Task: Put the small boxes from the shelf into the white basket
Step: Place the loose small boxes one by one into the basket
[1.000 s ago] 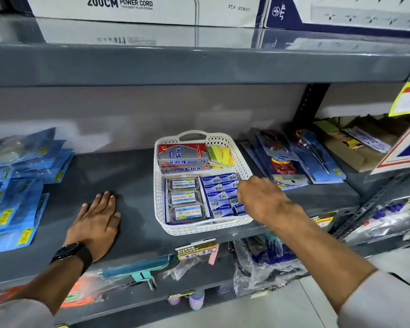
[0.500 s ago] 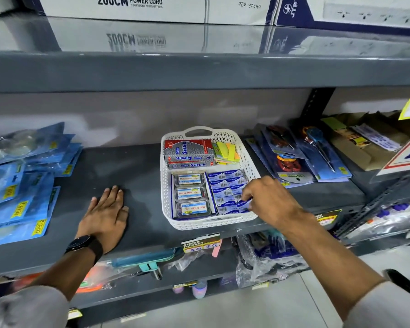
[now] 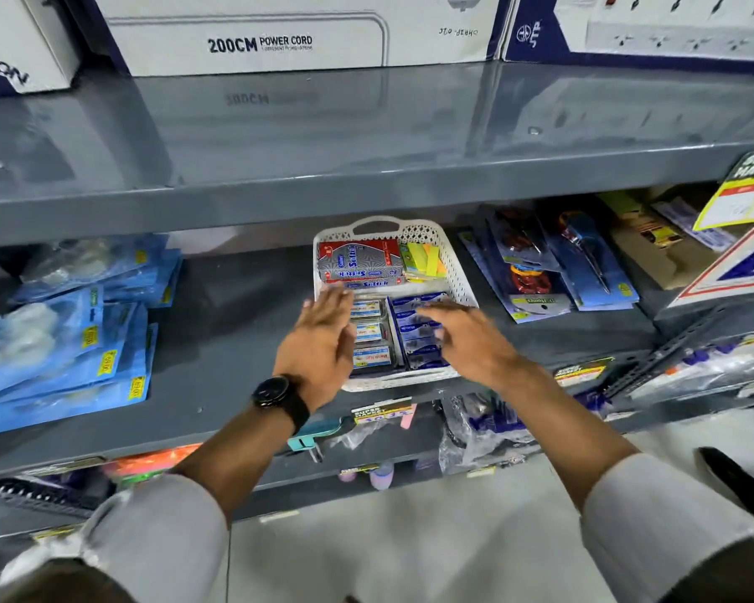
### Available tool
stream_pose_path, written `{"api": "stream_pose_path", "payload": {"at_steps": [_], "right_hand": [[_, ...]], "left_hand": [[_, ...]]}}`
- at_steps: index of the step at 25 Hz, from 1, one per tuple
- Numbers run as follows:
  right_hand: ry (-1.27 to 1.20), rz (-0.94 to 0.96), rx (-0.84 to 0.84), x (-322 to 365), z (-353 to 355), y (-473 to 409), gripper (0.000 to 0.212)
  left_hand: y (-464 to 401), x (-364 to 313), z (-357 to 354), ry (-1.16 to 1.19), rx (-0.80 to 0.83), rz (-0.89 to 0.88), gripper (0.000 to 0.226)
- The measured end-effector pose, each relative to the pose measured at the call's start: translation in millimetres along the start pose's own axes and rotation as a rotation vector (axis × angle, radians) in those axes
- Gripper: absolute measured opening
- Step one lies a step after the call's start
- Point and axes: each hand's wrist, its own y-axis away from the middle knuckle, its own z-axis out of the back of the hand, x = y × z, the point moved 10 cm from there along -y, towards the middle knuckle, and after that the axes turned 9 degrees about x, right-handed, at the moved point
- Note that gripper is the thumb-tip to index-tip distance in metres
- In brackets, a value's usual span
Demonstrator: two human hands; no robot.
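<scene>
White basket (image 3: 462, 280) (front boxes hand-hidden)

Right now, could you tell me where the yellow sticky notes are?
In the head view, the yellow sticky notes lie in the white basket's far right corner, beside the red-and-grey box.

Basket (image 3: 462, 280) on shelf (image 3: 218, 341); small boxes (image 3: 418, 332) inside; packets (image 3: 62, 341) left.

blue packets (image 3: 62, 341) left, power-cord box (image 3: 257, 37) above.
</scene>
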Motion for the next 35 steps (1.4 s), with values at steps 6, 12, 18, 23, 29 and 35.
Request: {"api": "stream_pose_path", "payload": {"at_steps": [6, 12, 18, 23, 29, 35], "right_hand": [[0.184, -0.021, 0.276, -21.8, -51.4, -78.9, 0.074], [0.220, 0.056, 0.183, -35.0, -65.4, -88.7, 0.070], [0.256, 0.047, 0.252, -33.6, -68.2, -88.0, 0.074], [0.311, 0.031, 0.482, -35.7, -77.2, -73.8, 0.071], [0.329, 0.020, 0.484, -33.1, -79.8, -69.7, 0.093], [0.427, 0.082, 0.475, -49.5, -82.1, -77.1, 0.078]], "left_hand": [[-51.9, 2.8, -84.5, -0.291, 0.478, 0.198, 0.071], [-60.7, 10.3, -108.1, -0.346, 0.457, 0.265, 0.073], [-58.5, 11.8, -109.4, -0.314, 0.523, 0.310, 0.073], [-56.4, 8.0, -102.7, -0.304, 0.561, 0.282, 0.074], [-50.3, 3.1, -106.0, -0.467, 0.568, 0.238, 0.073], [-53.1, 7.2, -106.1, -0.465, 0.710, 0.240, 0.076]]}}
